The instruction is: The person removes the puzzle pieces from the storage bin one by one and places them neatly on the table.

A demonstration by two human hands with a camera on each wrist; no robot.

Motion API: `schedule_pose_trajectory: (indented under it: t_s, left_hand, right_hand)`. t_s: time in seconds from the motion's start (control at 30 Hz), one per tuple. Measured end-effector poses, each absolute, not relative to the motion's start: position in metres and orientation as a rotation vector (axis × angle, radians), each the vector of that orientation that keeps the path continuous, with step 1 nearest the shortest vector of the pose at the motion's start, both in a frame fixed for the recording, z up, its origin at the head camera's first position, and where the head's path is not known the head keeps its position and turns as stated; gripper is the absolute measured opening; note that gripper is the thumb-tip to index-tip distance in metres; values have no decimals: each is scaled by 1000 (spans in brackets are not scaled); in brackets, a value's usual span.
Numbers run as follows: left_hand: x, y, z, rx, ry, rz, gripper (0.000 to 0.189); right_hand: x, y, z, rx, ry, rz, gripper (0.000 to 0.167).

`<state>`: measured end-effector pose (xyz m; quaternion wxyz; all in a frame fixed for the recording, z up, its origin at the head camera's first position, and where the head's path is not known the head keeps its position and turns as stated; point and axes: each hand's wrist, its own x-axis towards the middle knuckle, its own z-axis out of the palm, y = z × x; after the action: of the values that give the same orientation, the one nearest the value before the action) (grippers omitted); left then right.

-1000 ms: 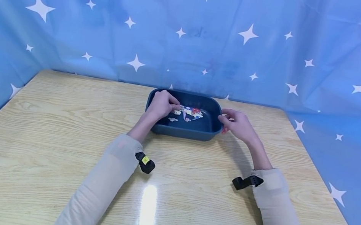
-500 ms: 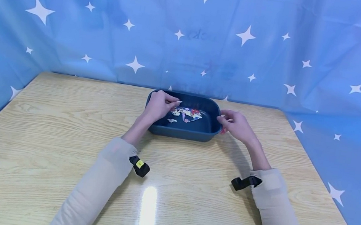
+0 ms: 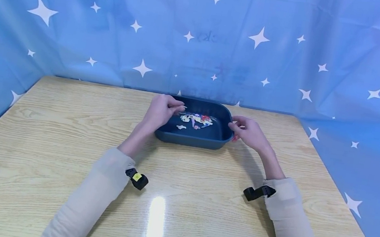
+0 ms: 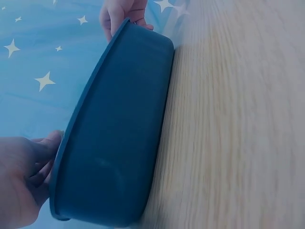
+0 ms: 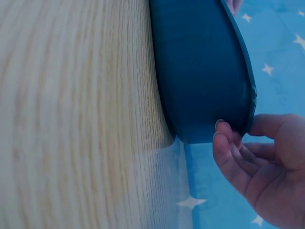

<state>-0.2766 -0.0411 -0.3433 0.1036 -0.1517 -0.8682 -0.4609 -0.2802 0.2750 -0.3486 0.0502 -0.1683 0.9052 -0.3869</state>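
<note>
Looking from the head view, I see the left hand (image 3: 160,111) pinching a thin pale bit (image 3: 184,107) over the left end of the blue box (image 3: 190,140). Bright scraps (image 3: 197,120) lie inside. By the left wrist view, the box sits on the wooden table (image 4: 228,119). By the right wrist view, the right hand (image 5: 281,171) grips the box's rim.

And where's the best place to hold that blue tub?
Take the blue tub by its right-end rim, coming from the right. It sits flat with its open top up, so the rim can probably be pinched inside and outside; its edge juts outward, which may stop slipping.
</note>
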Motion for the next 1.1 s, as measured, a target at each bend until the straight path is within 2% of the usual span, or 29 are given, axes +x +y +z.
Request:
schedule_pose_trajectory:
  t_s: [0.5, 1.1]
  left_hand:
    - [-264, -63, -338, -526, -2484, -1352, 21]
    - [-256, -96, -334, -400, -2433, -1451, 22]
  right_hand:
    - [-281, 273, -348, -500, 2748, -1207, 41]
    - [-279, 274, -348, -492, 2736, -1210, 42]
